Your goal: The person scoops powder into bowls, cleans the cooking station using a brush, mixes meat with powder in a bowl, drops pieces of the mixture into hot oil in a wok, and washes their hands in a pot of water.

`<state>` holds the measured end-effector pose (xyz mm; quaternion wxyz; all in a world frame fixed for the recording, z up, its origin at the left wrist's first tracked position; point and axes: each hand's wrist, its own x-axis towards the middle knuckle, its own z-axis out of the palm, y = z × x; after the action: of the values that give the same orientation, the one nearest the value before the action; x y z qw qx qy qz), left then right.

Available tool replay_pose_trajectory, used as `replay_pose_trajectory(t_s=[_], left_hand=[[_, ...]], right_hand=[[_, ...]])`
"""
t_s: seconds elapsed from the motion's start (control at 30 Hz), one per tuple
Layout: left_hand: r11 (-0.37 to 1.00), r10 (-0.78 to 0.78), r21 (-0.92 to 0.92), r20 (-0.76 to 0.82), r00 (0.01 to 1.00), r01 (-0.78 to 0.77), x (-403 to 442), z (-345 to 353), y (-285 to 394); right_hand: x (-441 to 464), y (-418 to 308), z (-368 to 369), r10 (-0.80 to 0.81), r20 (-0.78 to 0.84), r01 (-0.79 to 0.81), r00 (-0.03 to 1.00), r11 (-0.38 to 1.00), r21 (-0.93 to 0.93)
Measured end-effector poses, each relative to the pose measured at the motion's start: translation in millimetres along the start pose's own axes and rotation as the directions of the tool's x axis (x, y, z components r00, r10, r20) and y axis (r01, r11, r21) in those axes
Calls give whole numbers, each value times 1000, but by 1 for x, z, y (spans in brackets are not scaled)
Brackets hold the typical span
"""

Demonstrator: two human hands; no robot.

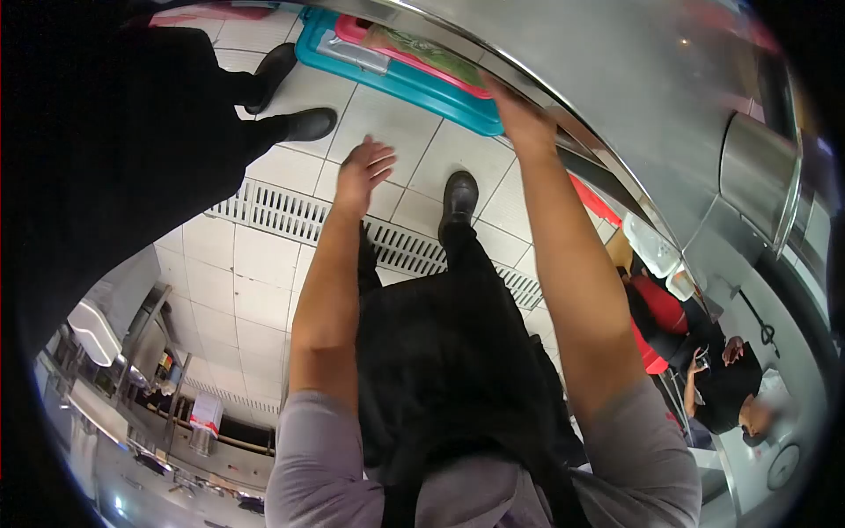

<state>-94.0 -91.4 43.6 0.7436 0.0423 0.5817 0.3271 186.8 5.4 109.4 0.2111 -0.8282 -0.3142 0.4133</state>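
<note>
My left hand (366, 172) hangs over the tiled floor with its fingers spread and nothing in it. My right hand (526, 123) is at the underside of the steel counter edge, beside the right end of a teal tub (422, 95). Its fingers are blurred and partly hidden, so I cannot tell whether they grip anything. A pink tray or tub (352, 30) rests in the teal one, with leafy greens in clear plastic (431, 58) in it. A silvery flat packet or lid (354, 53) lies beside it in the teal tub.
A steel counter (607, 70) curves along the front and right. A person in black (114, 167) stands close at the left; another person (726, 387) is at the far right. A slotted drain grate (290, 211) crosses the floor. Shelving with kitchenware (167, 387) stands at the lower left.
</note>
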Motion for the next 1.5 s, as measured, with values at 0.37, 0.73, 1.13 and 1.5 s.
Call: replay_pose_trajectory(t_s=[0.37,0.73,1.13,1.5], left_hand=[[530,169,809,-396,903,256,-198,-198,-181],[864,129,482,-489,863,144,-369,-87,-147],[879,365,443,-385,848,-177,-424,-131,-108],[476,872,816,-391,294,-327,-654,-295,23]], right_hand=[[-39,-43,13,9,172,-96,985,856,508],[-253,-35,-49,-55,492,-194,869,876,442],[-438,-60,10,92,992,907,89,404,-119],[-762,-255,176,105,904,858,-414,-286,427]])
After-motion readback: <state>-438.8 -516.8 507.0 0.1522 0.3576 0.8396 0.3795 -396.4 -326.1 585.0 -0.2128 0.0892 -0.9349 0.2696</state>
